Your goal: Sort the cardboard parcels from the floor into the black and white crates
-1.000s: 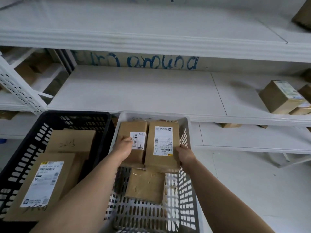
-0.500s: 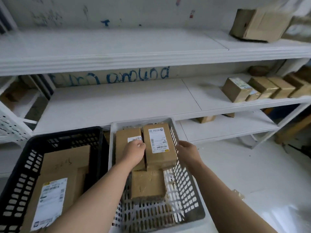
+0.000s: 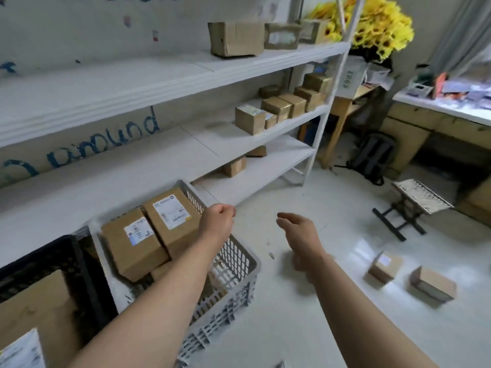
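Note:
The white crate (image 3: 236, 277) stands at lower centre and holds two labelled cardboard parcels (image 3: 132, 243) (image 3: 172, 219) side by side on top of others. The black crate (image 3: 77, 264) is at lower left with flat parcels (image 3: 34, 314) inside. My left hand (image 3: 218, 221) hovers above the white crate's right rim, fingers loosely curled, holding nothing. My right hand (image 3: 297, 229) is out over the floor to the right, fingers relaxed and empty. Two small parcels (image 3: 384, 266) (image 3: 431, 286) lie on the floor at lower right.
A white shelving unit (image 3: 265, 62) runs along the wall behind the crates with several boxes on its right end. A small folding stool (image 3: 414, 200) stands on the floor at right. A backpack (image 3: 372, 158), wooden desk and yellow flowers (image 3: 377, 30) fill the far right corner.
Both hands let go of the two parcels, which now rest in the white crate. The hands drew back and swung right, and my view turned right toward the floor.

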The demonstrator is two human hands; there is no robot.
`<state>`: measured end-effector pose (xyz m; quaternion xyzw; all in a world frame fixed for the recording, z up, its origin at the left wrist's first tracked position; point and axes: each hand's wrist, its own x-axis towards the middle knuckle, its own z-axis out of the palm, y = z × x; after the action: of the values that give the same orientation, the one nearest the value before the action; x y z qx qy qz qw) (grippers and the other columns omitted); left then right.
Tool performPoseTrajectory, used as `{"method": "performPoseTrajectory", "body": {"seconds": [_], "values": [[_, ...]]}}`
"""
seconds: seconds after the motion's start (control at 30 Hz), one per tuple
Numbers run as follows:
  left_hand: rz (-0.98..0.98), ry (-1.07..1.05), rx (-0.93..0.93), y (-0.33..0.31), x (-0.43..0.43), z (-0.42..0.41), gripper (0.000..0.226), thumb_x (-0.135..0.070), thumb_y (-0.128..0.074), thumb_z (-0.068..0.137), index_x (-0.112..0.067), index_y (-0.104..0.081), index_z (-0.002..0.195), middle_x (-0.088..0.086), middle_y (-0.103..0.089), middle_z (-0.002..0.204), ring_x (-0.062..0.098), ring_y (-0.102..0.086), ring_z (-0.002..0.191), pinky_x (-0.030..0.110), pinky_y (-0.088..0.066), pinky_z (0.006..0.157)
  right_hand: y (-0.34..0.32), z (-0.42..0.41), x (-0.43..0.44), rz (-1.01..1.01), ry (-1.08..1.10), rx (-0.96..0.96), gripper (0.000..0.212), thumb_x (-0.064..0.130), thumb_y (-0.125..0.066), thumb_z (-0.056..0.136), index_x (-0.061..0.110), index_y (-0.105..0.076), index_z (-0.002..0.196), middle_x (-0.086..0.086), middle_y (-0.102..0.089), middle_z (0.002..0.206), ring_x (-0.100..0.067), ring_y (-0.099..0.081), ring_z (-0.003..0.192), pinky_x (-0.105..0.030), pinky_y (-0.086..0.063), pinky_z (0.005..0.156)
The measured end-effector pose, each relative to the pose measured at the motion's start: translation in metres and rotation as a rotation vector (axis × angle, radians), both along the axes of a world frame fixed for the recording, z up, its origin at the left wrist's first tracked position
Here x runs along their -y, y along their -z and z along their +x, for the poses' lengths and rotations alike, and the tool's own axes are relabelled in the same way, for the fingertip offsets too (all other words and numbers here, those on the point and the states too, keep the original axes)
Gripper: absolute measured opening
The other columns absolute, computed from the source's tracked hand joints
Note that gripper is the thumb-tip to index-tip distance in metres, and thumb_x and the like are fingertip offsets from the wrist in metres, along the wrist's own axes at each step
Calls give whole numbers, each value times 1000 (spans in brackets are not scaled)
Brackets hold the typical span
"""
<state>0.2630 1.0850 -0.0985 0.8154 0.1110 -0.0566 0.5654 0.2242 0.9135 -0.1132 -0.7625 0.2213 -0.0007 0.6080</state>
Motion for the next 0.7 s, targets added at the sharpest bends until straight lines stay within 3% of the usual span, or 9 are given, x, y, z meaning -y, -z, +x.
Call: {"method": "performPoseTrajectory", "body": {"seconds": [0.1, 0.23, 0.33, 0.4, 0.5, 0.6, 0.7], "values": [[-61, 109, -46, 6, 56, -14, 23, -17, -49, 94, -15, -64, 77, 3, -65, 82, 21, -60, 79, 30, -46, 69, 4, -36, 45, 39, 112, -42, 28, 15, -57, 93, 16, -69, 118, -4, -69, 108, -14, -57, 81, -28, -48, 74], [-90, 256, -102, 21, 136, -40, 19, -18, -49, 95, -12, -64, 84, 3, -63, 84, 19, -56, 76, 29, -43, 68, 10, -82, 115, 98, 241, -91, 27, 12, -54, 95, 13, -67, 119, -12, -68, 108, -10, -57, 68, -37, -56, 72], [-86, 335, -134, 33, 203, -56, 18, -18, -50, 94, -13, -62, 82, 2, -62, 82, 20, -56, 75, 29, -44, 70, 21, -115, 178, 92, 321, -84, 27, 13, -55, 95, 12, -67, 119, -5, -66, 116, -10, -59, 89, -23, -53, 70], [-88, 373, -167, 42, 250, -66, 18, -18, -51, 93, -13, -62, 80, 2, -62, 80, 21, -56, 75, 30, -45, 71, 29, -136, 224, 90, 370, -93, 28, 13, -56, 95, 11, -67, 120, -2, -66, 116, -13, -58, 97, -23, -46, 77], [-85, 429, -211, 56, 325, -83, 18, -18, -51, 93, -12, -63, 80, 5, -63, 79, 24, -57, 76, 31, -44, 72, 36, -167, 295, 110, 430, -120, 25, 13, -57, 94, 12, -70, 115, 1, -66, 106, -11, -57, 92, -24, -43, 80], [-92, 458, -244, 67, 399, -99, 17, -16, -49, 94, -11, -62, 84, 5, -60, 79, 23, -55, 75, 30, -41, 70, 44, -191, 363, 117, 488, -138, 19, 9, -57, 92, 19, -73, 95, 10, -64, 83, -5, -55, 78, -22, -43, 77], [-95, 484, -275, 80, 461, -111, 18, -18, -51, 92, -14, -61, 78, 3, -60, 75, 23, -54, 74, 31, -41, 68, 57, -207, 423, 103, 521, -190, 17, 13, -59, 91, 21, -73, 98, 6, -65, 87, -11, -56, 84, -26, -43, 80]]}}
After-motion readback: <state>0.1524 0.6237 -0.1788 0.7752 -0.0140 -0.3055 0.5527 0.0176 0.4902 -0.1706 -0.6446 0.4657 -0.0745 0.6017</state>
